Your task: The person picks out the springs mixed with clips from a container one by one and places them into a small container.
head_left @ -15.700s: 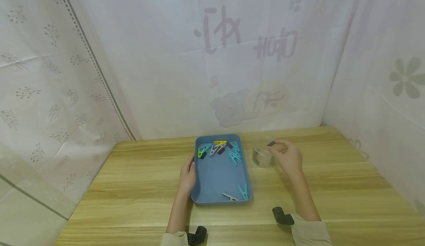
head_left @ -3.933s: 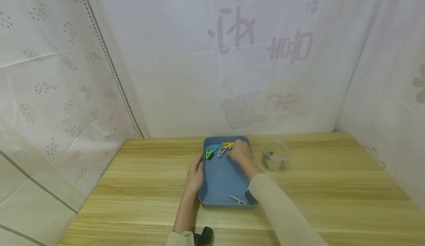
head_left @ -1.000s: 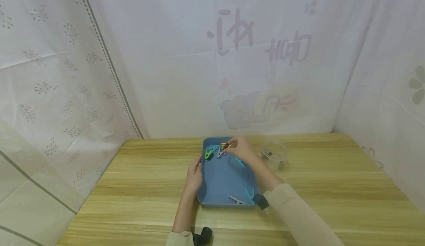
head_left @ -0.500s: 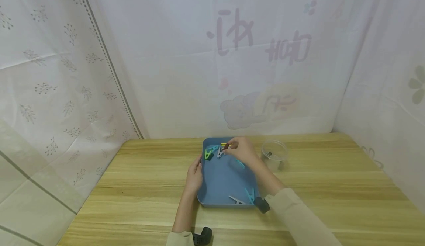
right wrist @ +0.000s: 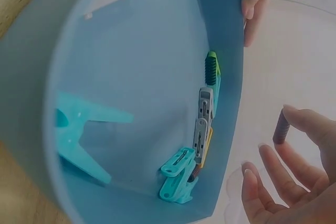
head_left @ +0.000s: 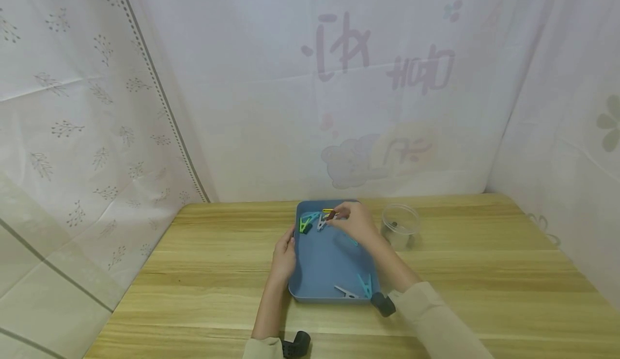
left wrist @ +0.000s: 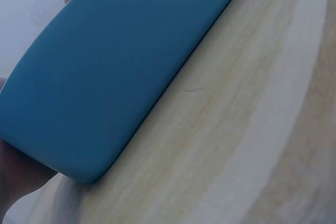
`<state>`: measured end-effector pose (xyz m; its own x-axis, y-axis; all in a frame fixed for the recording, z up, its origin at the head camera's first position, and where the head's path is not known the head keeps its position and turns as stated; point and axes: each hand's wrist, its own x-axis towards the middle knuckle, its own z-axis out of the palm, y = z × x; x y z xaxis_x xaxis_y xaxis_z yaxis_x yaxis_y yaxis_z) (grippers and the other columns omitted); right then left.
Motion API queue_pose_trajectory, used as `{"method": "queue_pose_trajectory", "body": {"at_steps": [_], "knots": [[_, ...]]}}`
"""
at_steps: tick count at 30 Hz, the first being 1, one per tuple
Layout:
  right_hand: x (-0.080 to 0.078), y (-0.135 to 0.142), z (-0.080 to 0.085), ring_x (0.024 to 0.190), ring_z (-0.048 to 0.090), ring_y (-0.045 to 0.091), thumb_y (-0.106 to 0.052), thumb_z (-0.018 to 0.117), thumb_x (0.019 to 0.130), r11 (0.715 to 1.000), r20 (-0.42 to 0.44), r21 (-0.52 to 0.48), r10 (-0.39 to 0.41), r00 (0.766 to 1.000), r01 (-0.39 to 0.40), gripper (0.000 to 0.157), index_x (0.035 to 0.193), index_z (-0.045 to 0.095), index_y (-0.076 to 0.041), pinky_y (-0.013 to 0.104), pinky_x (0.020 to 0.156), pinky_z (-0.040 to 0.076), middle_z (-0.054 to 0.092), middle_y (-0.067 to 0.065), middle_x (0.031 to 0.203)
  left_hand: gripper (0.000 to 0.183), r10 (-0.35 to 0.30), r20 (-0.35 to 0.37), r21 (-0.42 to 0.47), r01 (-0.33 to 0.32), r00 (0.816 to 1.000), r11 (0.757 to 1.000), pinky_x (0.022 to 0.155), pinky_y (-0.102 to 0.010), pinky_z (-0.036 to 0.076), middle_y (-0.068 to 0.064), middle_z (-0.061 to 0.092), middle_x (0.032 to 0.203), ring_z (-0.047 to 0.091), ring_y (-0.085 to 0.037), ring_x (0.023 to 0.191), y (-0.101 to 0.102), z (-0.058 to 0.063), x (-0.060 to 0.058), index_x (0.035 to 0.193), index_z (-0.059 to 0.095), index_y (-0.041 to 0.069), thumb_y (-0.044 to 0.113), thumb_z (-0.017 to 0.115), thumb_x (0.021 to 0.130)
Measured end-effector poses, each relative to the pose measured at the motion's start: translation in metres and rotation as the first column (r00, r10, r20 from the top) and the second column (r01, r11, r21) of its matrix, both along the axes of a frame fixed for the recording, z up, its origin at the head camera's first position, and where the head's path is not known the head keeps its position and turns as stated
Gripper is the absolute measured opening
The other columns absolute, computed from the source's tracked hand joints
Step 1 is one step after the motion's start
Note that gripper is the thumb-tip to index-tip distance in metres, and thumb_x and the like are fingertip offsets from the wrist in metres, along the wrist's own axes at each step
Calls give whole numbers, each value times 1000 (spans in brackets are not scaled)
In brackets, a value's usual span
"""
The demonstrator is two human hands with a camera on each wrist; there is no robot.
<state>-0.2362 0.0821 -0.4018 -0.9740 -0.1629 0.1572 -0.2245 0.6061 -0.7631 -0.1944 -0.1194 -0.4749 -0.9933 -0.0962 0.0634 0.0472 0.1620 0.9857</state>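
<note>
My left hand (head_left: 284,259) grips the left side of a blue tray (head_left: 326,266), thumb near the rim. Above the tray's far part, my right hand (head_left: 357,223) pinches a small dark-red ridged piece (right wrist: 282,127) between thumb and finger; its kind is unclear. The other fingers spread below it in the right wrist view. At the far end lie a green clothespin (head_left: 303,224), a grey one (head_left: 321,223), a yellow one (head_left: 327,210) and turquoise ones (right wrist: 178,179). Nearer me in the tray are a white clothespin (head_left: 346,292) and a turquoise one (head_left: 365,285).
Right of the tray stands a clear round jar (head_left: 400,230) without a lid, a few small dark pieces inside. The wooden table (head_left: 203,273) ends at a patterned cloth backdrop (head_left: 252,106).
Earlier my right hand held a dark piece at the jar, then reached into the tray. Over the last second it stays above the tray while the dark-red piece turns slightly in the fingers.
</note>
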Motion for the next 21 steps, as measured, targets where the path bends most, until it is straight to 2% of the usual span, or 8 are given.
{"method": "queue_pose_trajectory", "body": {"at_steps": [12, 21], "knots": [[4, 1, 3, 115, 67, 41, -18, 81, 93, 999, 9, -31, -42, 999, 43, 34, 119, 74, 1, 56, 96, 59, 76, 17, 111, 46, -2, -9, -2, 2, 1000, 1000, 129, -60, 23, -29, 37, 165, 26, -46, 157, 0, -1, -1, 157, 40, -10, 1, 33, 113], [7, 4, 2, 112, 69, 39, -19, 82, 92, 998, -17, -36, -58, 998, 57, 32, 117, 74, 1, 56, 97, 58, 76, 18, 115, 45, 12, -2, -14, -12, 1000, 1000, 129, -59, 24, -28, 39, 164, 28, -46, 157, 0, -1, -1, 156, 41, -9, 2, 34, 113]]}}
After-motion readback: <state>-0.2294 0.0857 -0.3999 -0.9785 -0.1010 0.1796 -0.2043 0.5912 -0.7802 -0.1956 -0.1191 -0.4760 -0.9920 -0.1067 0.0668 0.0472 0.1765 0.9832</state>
